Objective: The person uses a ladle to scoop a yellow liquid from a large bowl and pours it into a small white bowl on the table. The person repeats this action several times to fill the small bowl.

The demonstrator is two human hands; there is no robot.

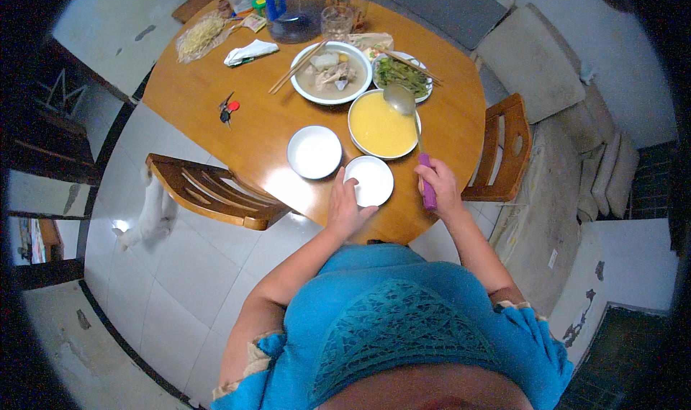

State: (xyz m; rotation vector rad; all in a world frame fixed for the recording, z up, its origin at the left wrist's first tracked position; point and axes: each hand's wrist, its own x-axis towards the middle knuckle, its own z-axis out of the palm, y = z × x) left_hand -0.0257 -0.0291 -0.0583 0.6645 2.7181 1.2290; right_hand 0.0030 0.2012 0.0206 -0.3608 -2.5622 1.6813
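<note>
My right hand [441,188] grips the purple handle of a metal ladle [399,99]. The ladle's scoop is over the far side of a large bowl of thick yellow liquid food [380,129], bottom up towards me. Nearer to me is a small white bowl [372,182], with my left hand [346,207] around its left and near rim. The left thumb lies along the near edge, and a finger curls at the rim. A second white bowl [314,152] stands just left of it; both look plain white inside.
On the wooden table [259,118] are a bowl of meat soup [329,80] with chopsticks, a plate of greens [400,76], keys [227,109], a glass [337,24], a large plastic jug [291,10] and bagged noodles [201,37]. Wooden chairs [216,191] flank it. A white animal [153,213] is on the floor.
</note>
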